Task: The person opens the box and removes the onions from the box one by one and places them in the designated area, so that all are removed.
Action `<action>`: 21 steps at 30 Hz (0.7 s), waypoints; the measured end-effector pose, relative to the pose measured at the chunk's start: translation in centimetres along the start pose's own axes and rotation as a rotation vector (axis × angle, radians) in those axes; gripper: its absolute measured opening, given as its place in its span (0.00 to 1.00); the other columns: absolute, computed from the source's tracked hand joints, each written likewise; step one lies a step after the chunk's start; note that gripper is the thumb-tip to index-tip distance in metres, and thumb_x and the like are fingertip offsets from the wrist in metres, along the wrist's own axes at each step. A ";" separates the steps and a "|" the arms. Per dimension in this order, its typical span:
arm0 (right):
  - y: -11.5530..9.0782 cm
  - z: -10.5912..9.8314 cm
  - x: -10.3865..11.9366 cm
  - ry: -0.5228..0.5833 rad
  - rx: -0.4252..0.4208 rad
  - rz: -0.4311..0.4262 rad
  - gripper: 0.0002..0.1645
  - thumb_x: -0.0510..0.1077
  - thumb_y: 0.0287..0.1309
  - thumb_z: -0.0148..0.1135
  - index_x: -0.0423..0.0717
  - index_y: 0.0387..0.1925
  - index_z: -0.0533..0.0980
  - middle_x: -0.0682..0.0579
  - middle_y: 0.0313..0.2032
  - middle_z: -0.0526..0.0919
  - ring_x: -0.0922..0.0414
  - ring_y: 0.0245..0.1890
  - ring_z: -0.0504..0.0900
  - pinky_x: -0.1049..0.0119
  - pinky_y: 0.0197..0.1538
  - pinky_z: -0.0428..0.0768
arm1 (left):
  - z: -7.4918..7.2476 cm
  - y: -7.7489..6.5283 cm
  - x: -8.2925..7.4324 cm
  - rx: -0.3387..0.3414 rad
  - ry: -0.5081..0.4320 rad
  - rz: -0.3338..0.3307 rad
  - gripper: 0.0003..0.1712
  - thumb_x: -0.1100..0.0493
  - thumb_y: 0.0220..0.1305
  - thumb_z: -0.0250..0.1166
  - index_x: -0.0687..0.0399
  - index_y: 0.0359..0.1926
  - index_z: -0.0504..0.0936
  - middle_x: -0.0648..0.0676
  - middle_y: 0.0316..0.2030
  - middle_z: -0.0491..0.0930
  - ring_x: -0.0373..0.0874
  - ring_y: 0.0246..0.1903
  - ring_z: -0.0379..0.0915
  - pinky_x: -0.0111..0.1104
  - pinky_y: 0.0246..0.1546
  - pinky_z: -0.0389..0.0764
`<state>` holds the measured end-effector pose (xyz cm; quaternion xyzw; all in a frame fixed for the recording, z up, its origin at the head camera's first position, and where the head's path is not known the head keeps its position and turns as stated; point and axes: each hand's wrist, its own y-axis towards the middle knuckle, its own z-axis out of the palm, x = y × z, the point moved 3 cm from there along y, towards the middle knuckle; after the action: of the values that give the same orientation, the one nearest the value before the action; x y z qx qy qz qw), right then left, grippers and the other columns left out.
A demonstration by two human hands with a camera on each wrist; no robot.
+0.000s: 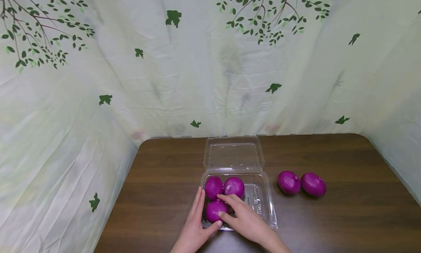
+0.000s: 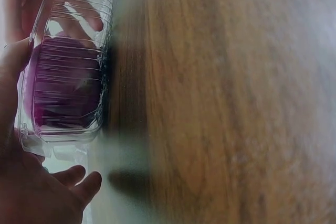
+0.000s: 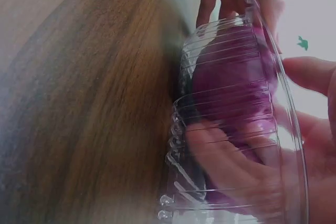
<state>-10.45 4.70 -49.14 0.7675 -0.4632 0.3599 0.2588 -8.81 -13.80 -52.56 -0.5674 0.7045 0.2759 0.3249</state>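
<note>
A clear plastic clamshell container [image 1: 269, 209] stands on the table with its lid [image 1: 235, 154] folded back. My right hand [image 1: 245, 218] reaches inside and grips the front red onion [image 1: 215, 210], thumb and index finger on its top and other fingers down its right side. Behind it in the container sit a back-left red onion [image 1: 213, 187] and a back-right red onion [image 1: 234, 185]. My left hand [image 1: 197, 225] rests along the container's left wall with straight fingers, thumb at the front rim. Through the ribbed wall in the right wrist view, the gripped onion [image 3: 231, 72] shows.
Two more red onions, the nearer [image 1: 289, 182] and the farther [image 1: 313, 184], lie side by side on the brown wooden table [image 1: 345, 223], right of the container. A pale cloth [image 1: 230, 81] with printed leaves hangs behind and beside the table.
</note>
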 end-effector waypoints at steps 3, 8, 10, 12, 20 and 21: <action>0.2 0.2 0.0 0.011 0.010 0.009 0.30 0.55 0.64 0.62 0.53 0.65 0.72 0.61 0.49 0.74 0.62 0.38 0.75 0.67 0.38 0.76 | 0.0 0.0 0.0 0.004 0.000 0.000 0.60 0.33 0.56 0.68 0.48 0.79 0.45 0.46 0.78 0.37 0.54 0.74 0.43 0.57 0.65 0.60; 0.5 0.3 0.0 -0.005 0.007 0.011 0.27 0.59 0.66 0.58 0.54 0.63 0.73 0.60 0.55 0.75 0.60 0.48 0.77 0.56 0.50 0.79 | -0.1 0.0 -0.1 0.006 -0.006 -0.004 0.60 0.33 0.56 0.68 0.48 0.79 0.45 0.45 0.78 0.37 0.53 0.74 0.42 0.57 0.65 0.60; 0.6 0.4 0.0 0.012 0.014 0.009 0.26 0.59 0.68 0.56 0.55 0.62 0.72 0.59 0.58 0.75 0.58 0.55 0.76 0.50 0.56 0.76 | -0.1 0.1 -0.1 0.003 -0.005 -0.003 0.60 0.33 0.56 0.68 0.47 0.79 0.45 0.45 0.78 0.37 0.53 0.74 0.42 0.57 0.65 0.60; 0.6 0.3 -0.1 0.035 0.024 0.007 0.25 0.58 0.69 0.54 0.55 0.62 0.72 0.58 0.60 0.74 0.55 0.58 0.75 0.48 0.59 0.74 | -0.1 0.1 0.0 0.001 -0.001 -0.001 0.60 0.32 0.56 0.68 0.46 0.79 0.45 0.44 0.78 0.37 0.53 0.74 0.42 0.57 0.65 0.60; 0.8 0.3 -0.3 0.202 0.044 -0.043 0.19 0.52 0.70 0.56 0.53 0.59 0.72 0.56 0.56 0.77 0.57 0.50 0.78 0.57 0.52 0.78 | 0.0 0.1 0.0 0.015 -0.007 -0.001 0.60 0.33 0.56 0.68 0.45 0.79 0.44 0.45 0.78 0.37 0.54 0.74 0.42 0.59 0.65 0.60; 0.8 0.3 -0.4 0.218 0.044 -0.046 0.19 0.51 0.70 0.56 0.52 0.58 0.72 0.55 0.55 0.78 0.57 0.48 0.78 0.58 0.51 0.78 | 0.0 0.1 0.0 0.016 -0.009 0.000 0.60 0.34 0.56 0.68 0.45 0.79 0.44 0.45 0.78 0.37 0.54 0.74 0.42 0.59 0.65 0.59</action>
<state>-11.21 4.35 -49.54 0.7398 -0.4064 0.4452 0.2990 -8.89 -13.80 -52.55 -0.5636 0.7052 0.2729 0.3324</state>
